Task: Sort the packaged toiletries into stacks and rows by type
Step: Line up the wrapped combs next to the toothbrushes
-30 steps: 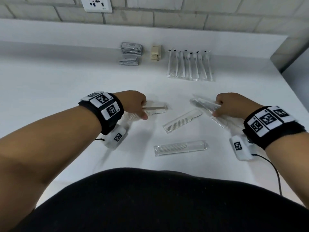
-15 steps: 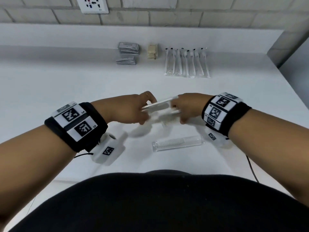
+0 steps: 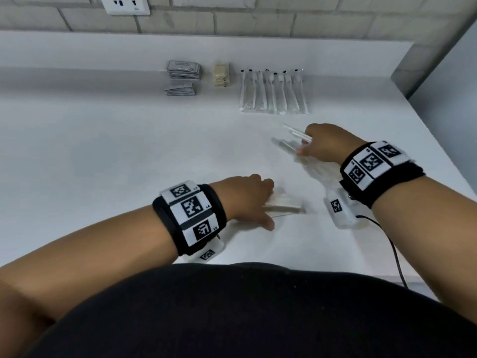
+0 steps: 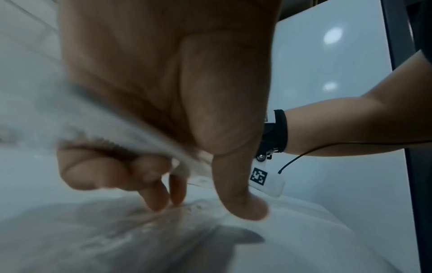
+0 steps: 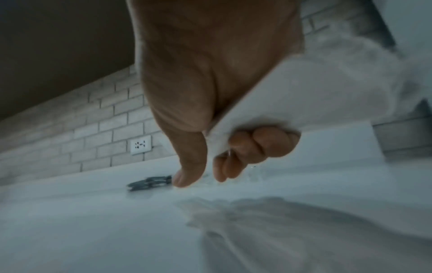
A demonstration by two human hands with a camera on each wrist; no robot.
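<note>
Your left hand (image 3: 245, 200) grips one wrapped comb (image 3: 285, 206) near you, your right hand (image 3: 326, 146) clutches several combs (image 3: 296, 136) farther out.

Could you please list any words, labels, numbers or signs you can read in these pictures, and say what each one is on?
No text can be read with certainty.
Grey sachets: printed lines, too blurred.
Cream boxes: dark marks, too small.
Wristband tags: black-and-white square codes with tiny unreadable characters beside them.
Wall socket: no lettering legible.

Bare counter (image 3: 108, 161) leftward; toothbrush row (image 3: 274, 92) ahead of hands.
</note>
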